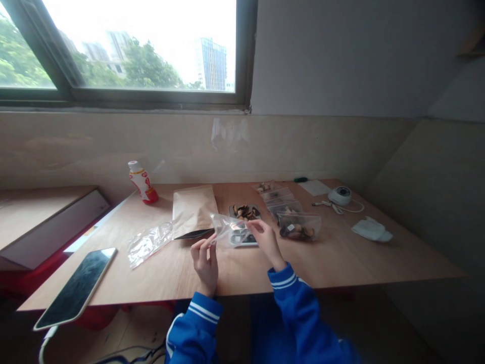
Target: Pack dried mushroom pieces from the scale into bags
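Observation:
A clear plastic bag [227,230] is stretched between my two hands above the table. My left hand [205,260] pinches its lower left edge, and my right hand [264,238] pinches its right side. Behind the bag, partly covered by it, stands a small digital scale [244,244]. Dried brown slices, perhaps mushrooms [246,211], are heaped on the scale's plate. To the left lies a brown paper pouch [195,210] with its dark mouth toward me. Filled clear bags [299,227] of similar dried pieces lie in a row right of the scale.
Flat clear bags [149,242] lie left of the pouch. A red and white bottle [143,183] stands at the back left. A phone [78,288] with a cable overhangs the front left edge. At right are a white dome camera [340,195], white paper [315,187] and a crumpled white item [372,230].

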`<action>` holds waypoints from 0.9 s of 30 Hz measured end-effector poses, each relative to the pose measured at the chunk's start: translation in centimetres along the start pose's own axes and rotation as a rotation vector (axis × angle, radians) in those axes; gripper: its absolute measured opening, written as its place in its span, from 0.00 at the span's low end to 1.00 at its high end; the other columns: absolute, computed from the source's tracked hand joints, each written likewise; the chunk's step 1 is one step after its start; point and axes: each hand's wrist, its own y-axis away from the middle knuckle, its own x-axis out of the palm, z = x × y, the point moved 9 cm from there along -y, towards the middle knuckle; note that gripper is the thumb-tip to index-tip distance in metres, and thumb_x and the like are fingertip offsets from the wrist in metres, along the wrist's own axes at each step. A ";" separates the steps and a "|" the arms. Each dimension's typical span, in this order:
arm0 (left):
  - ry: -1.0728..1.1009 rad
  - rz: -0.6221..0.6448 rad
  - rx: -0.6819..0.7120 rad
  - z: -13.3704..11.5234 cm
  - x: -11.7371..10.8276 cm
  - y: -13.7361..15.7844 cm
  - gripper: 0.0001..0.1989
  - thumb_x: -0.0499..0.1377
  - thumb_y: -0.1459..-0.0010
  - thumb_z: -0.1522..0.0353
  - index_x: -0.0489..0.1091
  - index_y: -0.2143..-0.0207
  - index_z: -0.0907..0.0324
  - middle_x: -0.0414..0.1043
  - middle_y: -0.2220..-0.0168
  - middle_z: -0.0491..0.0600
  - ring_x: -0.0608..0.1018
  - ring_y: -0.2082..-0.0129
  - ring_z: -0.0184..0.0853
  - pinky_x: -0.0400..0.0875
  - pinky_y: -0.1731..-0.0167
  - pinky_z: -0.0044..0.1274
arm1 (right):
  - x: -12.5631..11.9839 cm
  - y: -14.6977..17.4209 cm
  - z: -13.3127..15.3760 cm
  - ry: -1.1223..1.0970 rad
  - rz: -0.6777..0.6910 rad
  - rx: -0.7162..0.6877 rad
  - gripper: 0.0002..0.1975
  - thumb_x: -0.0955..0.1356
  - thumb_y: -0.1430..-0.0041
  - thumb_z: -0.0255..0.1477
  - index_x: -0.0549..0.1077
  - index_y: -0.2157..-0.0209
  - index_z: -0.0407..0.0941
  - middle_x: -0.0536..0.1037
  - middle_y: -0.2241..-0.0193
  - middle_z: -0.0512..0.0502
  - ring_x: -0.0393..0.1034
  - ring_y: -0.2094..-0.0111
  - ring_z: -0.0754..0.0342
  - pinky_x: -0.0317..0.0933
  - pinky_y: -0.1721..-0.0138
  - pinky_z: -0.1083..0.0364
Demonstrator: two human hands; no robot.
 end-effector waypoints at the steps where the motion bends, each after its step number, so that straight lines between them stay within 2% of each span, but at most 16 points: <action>1: -0.003 0.007 0.005 0.0 0.1 0.0 0.09 0.54 0.39 0.67 0.74 0.59 0.56 0.67 0.65 0.49 0.72 0.63 0.33 0.68 0.61 0.26 | -0.3 -0.4 0.1 0.070 0.007 -0.067 0.17 0.64 0.41 0.42 0.74 0.64 0.43 0.78 0.63 0.40 0.71 0.59 0.47 0.64 0.54 0.47; 3: -0.044 0.004 -0.008 0.1 0.1 0.0 0.09 0.55 0.39 0.66 0.74 0.62 0.57 0.67 0.64 0.49 0.72 0.62 0.35 0.67 0.59 0.28 | -0.8 -0.9 0.2 0.244 -0.014 -0.187 0.16 0.62 0.39 0.39 0.74 0.59 0.43 0.75 0.56 0.38 0.67 0.51 0.45 0.59 0.48 0.45; 5: -0.106 0.011 -0.052 0.6 0.2 0.0 0.10 0.54 0.38 0.64 0.73 0.63 0.58 0.68 0.63 0.50 0.71 0.60 0.36 0.64 0.55 0.31 | -0.6 -1.2 -0.4 0.410 -0.022 -0.241 0.16 0.64 0.40 0.36 0.73 0.55 0.44 0.72 0.52 0.37 0.62 0.47 0.43 0.56 0.45 0.43; 9: -0.132 0.022 -0.141 1.3 0.3 -0.2 0.14 0.50 0.37 0.61 0.71 0.63 0.59 0.69 0.59 0.52 0.71 0.56 0.39 0.60 0.52 0.35 | 0.9 -1.3 -1.9 0.582 0.068 -0.262 0.16 0.66 0.43 0.31 0.73 0.52 0.43 0.70 0.50 0.36 0.62 0.47 0.42 0.57 0.45 0.43; 13: -0.037 0.012 -0.183 1.6 0.4 -0.2 0.14 0.49 0.37 0.60 0.68 0.64 0.59 0.69 0.57 0.54 0.70 0.52 0.41 0.60 0.51 0.36 | 0.9 -1.5 -2.0 0.588 0.057 -0.289 0.11 0.63 0.39 0.29 0.75 0.60 0.43 0.74 0.57 0.38 0.66 0.53 0.46 0.62 0.50 0.47; 16: 0.038 0.011 -0.225 1.7 0.4 -0.2 0.13 0.50 0.37 0.59 0.65 0.66 0.59 0.70 0.56 0.54 0.71 0.51 0.41 0.61 0.50 0.36 | 0.4 -1.9 -2.1 0.573 0.034 -0.289 0.08 0.63 0.40 0.28 0.75 0.65 0.44 0.75 0.62 0.41 0.68 0.57 0.47 0.63 0.53 0.49; 19: 0.090 0.028 -0.270 2.0 0.7 0.0 0.12 0.49 0.37 0.59 0.63 0.67 0.58 0.69 0.52 0.55 0.70 0.50 0.41 0.61 0.50 0.36 | 0.1 -2.3 -2.4 0.580 0.017 -0.292 0.08 0.64 0.43 0.26 0.73 0.62 0.43 0.75 0.62 0.41 0.68 0.58 0.47 0.63 0.54 0.49; 23: 0.154 0.051 -0.324 2.5 1.0 0.3 0.12 0.48 0.37 0.58 0.61 0.66 0.57 0.67 0.48 0.57 0.69 0.47 0.41 0.62 0.49 0.35 | 0.5 -2.7 -2.8 0.616 0.024 -0.294 0.14 0.67 0.46 0.26 0.71 0.56 0.42 0.75 0.57 0.38 0.67 0.54 0.44 0.62 0.51 0.46; 27: 0.195 0.076 -0.383 3.1 1.4 0.6 0.12 0.47 0.37 0.58 0.60 0.65 0.57 0.67 0.47 0.57 0.70 0.47 0.40 0.64 0.50 0.34 | 0.9 -2.9 -3.2 0.615 0.062 -0.257 0.15 0.67 0.45 0.26 0.72 0.55 0.40 0.76 0.56 0.37 0.68 0.54 0.44 0.61 0.50 0.45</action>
